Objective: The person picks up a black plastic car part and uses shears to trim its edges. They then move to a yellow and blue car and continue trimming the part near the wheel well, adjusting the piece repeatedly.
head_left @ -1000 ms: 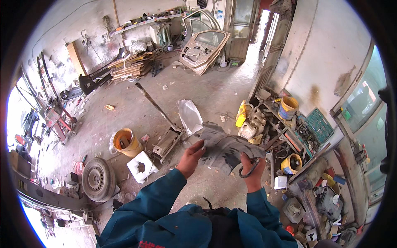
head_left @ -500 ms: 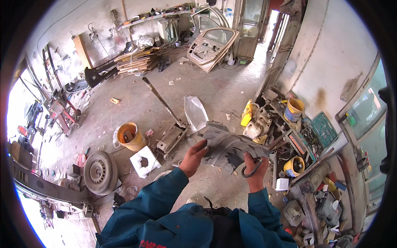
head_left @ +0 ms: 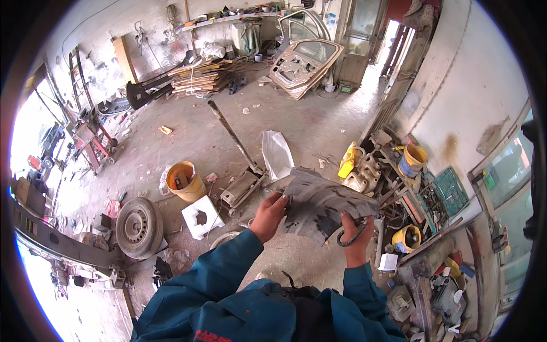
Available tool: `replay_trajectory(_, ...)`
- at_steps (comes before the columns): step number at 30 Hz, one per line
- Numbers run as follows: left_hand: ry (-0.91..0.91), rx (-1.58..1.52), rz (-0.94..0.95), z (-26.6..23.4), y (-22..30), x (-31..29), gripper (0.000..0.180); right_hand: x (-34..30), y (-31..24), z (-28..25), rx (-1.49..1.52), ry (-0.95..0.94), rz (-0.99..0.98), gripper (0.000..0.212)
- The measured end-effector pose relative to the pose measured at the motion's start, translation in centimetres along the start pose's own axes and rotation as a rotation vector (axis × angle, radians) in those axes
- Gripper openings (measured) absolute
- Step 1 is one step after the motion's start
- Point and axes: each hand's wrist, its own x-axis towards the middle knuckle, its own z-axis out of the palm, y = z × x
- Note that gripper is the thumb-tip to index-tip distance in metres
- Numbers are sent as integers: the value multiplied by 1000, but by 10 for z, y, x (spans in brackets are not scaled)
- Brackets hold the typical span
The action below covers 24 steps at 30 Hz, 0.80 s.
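A curved, dark grey sheet-like panel with black patches [head_left: 327, 208] is held up in front of me, above the floor. My left hand [head_left: 269, 216] grips its left edge, thumb on the upper face and the other fingers mostly hidden behind it. My right hand [head_left: 357, 239] holds its right edge, thumb on top. A black curved strip, like a loop [head_left: 348, 238], shows at the right palm; I cannot tell whether it belongs to the panel.
Beyond the panel, a floor jack [head_left: 242, 185] stands with its long handle raised. A yellow bucket [head_left: 186, 181], white foam piece [head_left: 201, 218] and wheel [head_left: 139, 228] are to the left. On the right are a yellow jug [head_left: 348, 159], cluttered rack [head_left: 407, 196] and green tool case [head_left: 450, 190].
My view has turned slightly left, so the room appears shifted right. The panel has tilted a little, showing more of its upper face. Both hands keep their hold on it.
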Motion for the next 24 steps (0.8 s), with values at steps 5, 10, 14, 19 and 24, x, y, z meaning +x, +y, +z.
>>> replay_trajectory(5,47,155,177,5,16,0,57,6,-3,10,18,-49,29,38)
replay_trajectory(10,199,941,707,12,47,1,63,14,-7,16,10,-73,64,44)
replay_trajectory(14,211,1290,886,16,79,3,42,22,-16,21,57,-56,91,48)
replay_trajectory(19,252,1297,962,22,97,6,35,35,-30,30,57,-78,-6,41)
replay_trajectory(24,266,1283,1018,26,107,9,34,45,-39,33,15,-98,29,54)
